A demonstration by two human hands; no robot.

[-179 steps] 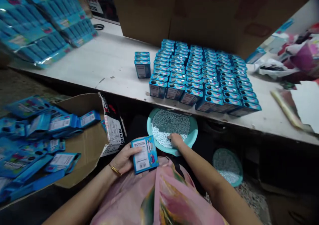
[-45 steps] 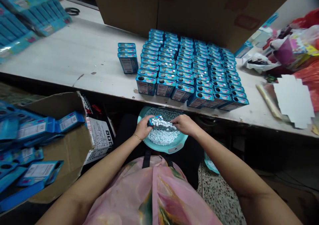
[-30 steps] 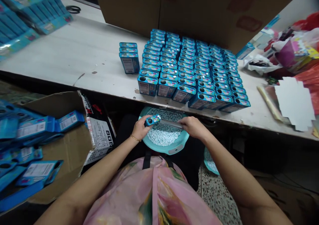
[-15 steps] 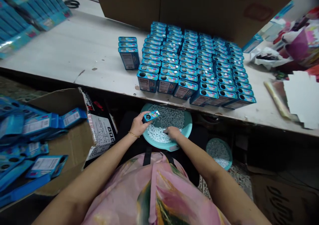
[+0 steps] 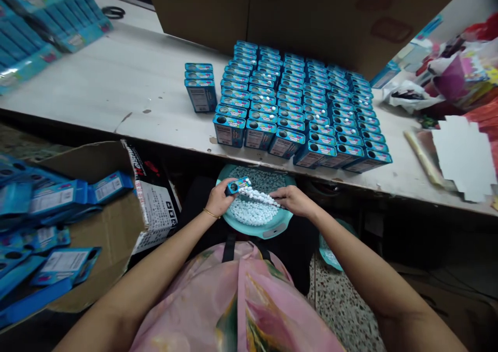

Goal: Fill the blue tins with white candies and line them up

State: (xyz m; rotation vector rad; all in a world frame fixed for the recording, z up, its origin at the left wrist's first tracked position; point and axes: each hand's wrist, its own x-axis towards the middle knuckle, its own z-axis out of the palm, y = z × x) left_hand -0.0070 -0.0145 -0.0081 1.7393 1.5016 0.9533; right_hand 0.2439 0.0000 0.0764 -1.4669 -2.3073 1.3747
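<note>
My left hand (image 5: 220, 200) is closed around a small blue carton (image 5: 234, 187) with a dark round hole in its top, above the left side of a turquoise basin (image 5: 273, 231). White pellets (image 5: 252, 214) fill the basin. Over its right side, my right hand (image 5: 294, 200) grips a narrow scoop heaped with white pellets (image 5: 260, 195). The heap covers most of the scoop, so its shape is largely hidden. Its far end meets the carton's top, where a few pellets lie.
Several rows of blue cartons (image 5: 280, 143) stand on the white table (image 5: 155, 118), with a short stack (image 5: 201, 96) to their left. An open cardboard box (image 5: 112, 240) of blue cartons sits at lower left. Another turquoise basin (image 5: 330, 258) is on the right, below the table.
My right hand has risen out of the pellets and moved right, bringing up a loaded scoop whose end now reaches the carton. My left hand still holds the carton in nearly the same place.
</note>
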